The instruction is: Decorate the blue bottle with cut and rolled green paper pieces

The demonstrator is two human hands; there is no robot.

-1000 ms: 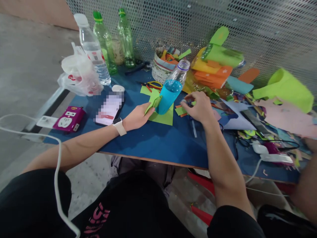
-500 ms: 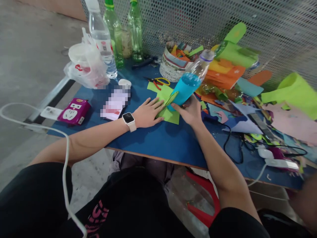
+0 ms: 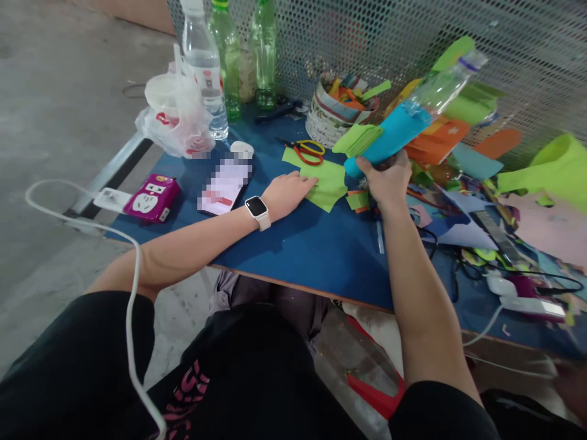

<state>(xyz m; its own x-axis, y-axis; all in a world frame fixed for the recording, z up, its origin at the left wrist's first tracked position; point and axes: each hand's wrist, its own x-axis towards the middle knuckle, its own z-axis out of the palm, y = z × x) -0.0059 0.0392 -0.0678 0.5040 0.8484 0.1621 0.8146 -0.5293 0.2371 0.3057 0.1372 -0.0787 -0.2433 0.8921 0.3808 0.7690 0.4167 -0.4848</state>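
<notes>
My right hand (image 3: 387, 180) is closed round the base of a clear plastic bottle (image 3: 413, 110) wrapped in blue paper, held tilted up to the right above the table. A folded green paper strip (image 3: 358, 139) sticks out from the bottle's lower left side. My left hand (image 3: 288, 192), with a pale watch on its wrist, lies flat with fingers stretched on a green paper sheet (image 3: 328, 183) on the blue table (image 3: 312, 250). Red and yellow scissors (image 3: 307, 151) lie just beyond that sheet.
A phone (image 3: 224, 186), a purple power strip (image 3: 151, 197) with a white cable, a white bag (image 3: 177, 122) and several bottles (image 3: 229, 55) stand at the left. A basket of paper scraps (image 3: 339, 107) sits at the back. Coloured paper and cords (image 3: 499, 201) crowd the right side.
My right hand has taken the blue-wrapped bottle off the table and lifted it, tilting it up to the right. My left hand let go of the green strip and now lies flat on the green sheet.
</notes>
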